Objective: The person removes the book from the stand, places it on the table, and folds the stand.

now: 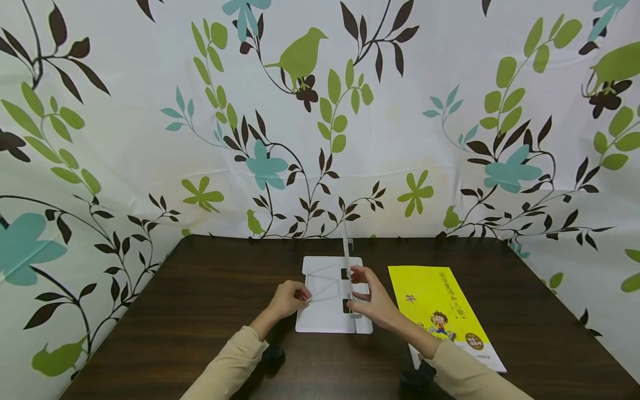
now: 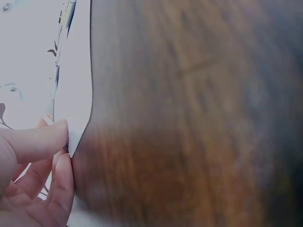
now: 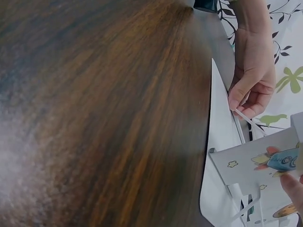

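A white book stand has a flat base (image 1: 320, 322) on the table and a hinged panel (image 1: 346, 255) standing nearly upright, seen edge-on in the head view. In the right wrist view the panel (image 3: 244, 163) shows a printed cartoon rocket. My left hand (image 1: 289, 298) is at the base's left side; its thumb and fingers pinch the end of a thin white support rod (image 3: 248, 121). My right hand (image 1: 376, 299) holds the upright panel from the right, fingers curled at its edge; part of the grip is hidden. The left wrist view shows my left hand (image 2: 35, 165) beside the base's edge.
A yellow book (image 1: 430, 294) with a cartoon child on its cover lies right of the stand, partly under my right forearm. Dark wood table (image 1: 200, 311) surrounds both. A patterned cloth (image 1: 320, 166) hangs behind the table's far edge.
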A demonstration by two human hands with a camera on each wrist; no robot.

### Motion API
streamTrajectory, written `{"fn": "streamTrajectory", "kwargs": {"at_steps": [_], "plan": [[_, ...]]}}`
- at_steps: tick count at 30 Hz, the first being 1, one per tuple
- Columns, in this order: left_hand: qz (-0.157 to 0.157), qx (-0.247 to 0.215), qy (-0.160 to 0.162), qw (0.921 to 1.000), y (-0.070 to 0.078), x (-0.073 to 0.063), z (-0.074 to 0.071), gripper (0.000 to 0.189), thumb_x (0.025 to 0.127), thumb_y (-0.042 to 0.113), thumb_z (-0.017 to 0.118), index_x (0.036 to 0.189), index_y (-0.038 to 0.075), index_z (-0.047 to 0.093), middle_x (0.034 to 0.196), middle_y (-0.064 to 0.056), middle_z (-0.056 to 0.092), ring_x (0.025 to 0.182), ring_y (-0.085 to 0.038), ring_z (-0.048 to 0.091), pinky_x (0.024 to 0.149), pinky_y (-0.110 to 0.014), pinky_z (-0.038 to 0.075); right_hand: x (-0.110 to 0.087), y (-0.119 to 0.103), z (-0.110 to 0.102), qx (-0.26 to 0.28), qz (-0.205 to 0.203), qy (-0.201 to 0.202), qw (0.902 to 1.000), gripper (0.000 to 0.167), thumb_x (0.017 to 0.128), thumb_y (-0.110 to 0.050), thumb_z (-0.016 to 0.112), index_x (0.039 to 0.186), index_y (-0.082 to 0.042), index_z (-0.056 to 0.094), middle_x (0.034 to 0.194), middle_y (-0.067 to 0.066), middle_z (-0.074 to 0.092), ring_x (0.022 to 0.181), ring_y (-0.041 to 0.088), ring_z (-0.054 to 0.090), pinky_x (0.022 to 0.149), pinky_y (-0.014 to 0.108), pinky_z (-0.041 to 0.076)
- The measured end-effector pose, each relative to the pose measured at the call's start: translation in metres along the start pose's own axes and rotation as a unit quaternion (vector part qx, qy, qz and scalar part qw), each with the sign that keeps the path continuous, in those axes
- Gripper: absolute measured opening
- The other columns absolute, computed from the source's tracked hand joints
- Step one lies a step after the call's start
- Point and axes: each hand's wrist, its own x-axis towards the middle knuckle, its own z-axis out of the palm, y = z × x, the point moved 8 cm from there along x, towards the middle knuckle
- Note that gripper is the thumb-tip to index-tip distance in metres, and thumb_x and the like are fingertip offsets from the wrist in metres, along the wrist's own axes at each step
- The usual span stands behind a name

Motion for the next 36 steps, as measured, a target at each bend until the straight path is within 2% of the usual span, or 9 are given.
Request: {"fn": "streamTrajectory", "kwargs": {"at_steps": [4, 14, 23, 29, 36], "plan": [[-0.001, 0.000, 0.004, 1.0000, -0.0007, 0.0002, -0.0008, 0.012, 0.065, -0.014, 0.069, 0.071, -0.003, 0.065, 0.065, -0.007, 0.061, 0.060, -0.013, 0.054, 0.053, -0.019, 0.044, -0.0003, 0.0015, -0.0006, 0.007, 0.002, -0.001, 1.0000, 0.064, 0.073, -0.003, 0.061, 0.131, -0.001, 0.034, 0.120, 0.022, 0.042, 0.110, 0.044, 0.042, 0.085, 0.044, 0.047], [-0.003, 0.008, 0.006, 0.9999, -0.0017, -0.0006, -0.0005, 0.012, 0.065, -0.012, 0.069, 0.071, -0.002, 0.066, 0.065, -0.004, 0.062, 0.059, -0.008, 0.054, 0.054, -0.020, 0.045, -0.0019, -0.0003, -0.0007, 0.015, -0.007, 0.005, 0.9999, 0.064, 0.071, -0.005, 0.061, 0.130, -0.001, 0.036, 0.120, 0.021, 0.043, 0.109, 0.044, 0.042, 0.084, 0.046, 0.047], [-0.003, 0.002, 0.000, 1.0000, -0.0008, -0.0004, -0.0012, 0.012, 0.066, -0.012, 0.070, 0.072, -0.003, 0.067, 0.068, -0.008, 0.064, 0.061, -0.013, 0.057, 0.055, -0.020, 0.046, -0.0027, 0.0017, -0.0007, 0.006, 0.008, 0.011, 0.9999, 0.064, 0.071, -0.010, 0.062, 0.129, -0.003, 0.037, 0.120, 0.019, 0.044, 0.110, 0.041, 0.043, 0.086, 0.045, 0.046], [-0.001, 0.022, -0.001, 0.9998, 0.0006, -0.0017, -0.0009, 0.010, 0.067, -0.010, 0.070, 0.072, -0.003, 0.067, 0.066, -0.007, 0.063, 0.060, -0.010, 0.054, 0.054, -0.019, 0.044, -0.0026, 0.0010, 0.0007, 0.021, 0.006, 0.006, 0.9997, 0.065, 0.071, -0.006, 0.062, 0.130, -0.001, 0.036, 0.121, 0.020, 0.042, 0.110, 0.041, 0.042, 0.086, 0.046, 0.046], [0.022, 0.050, -0.007, 0.9985, 0.0054, 0.0005, 0.0009, 0.010, 0.067, -0.011, 0.068, 0.071, -0.002, 0.068, 0.064, -0.006, 0.063, 0.058, -0.010, 0.054, 0.053, -0.019, 0.043, -0.0026, 0.0004, 0.0011, 0.039, 0.007, 0.009, 0.9992, 0.068, 0.070, -0.003, 0.062, 0.131, 0.002, 0.034, 0.122, 0.023, 0.041, 0.111, 0.041, 0.042, 0.086, 0.049, 0.045]]}}
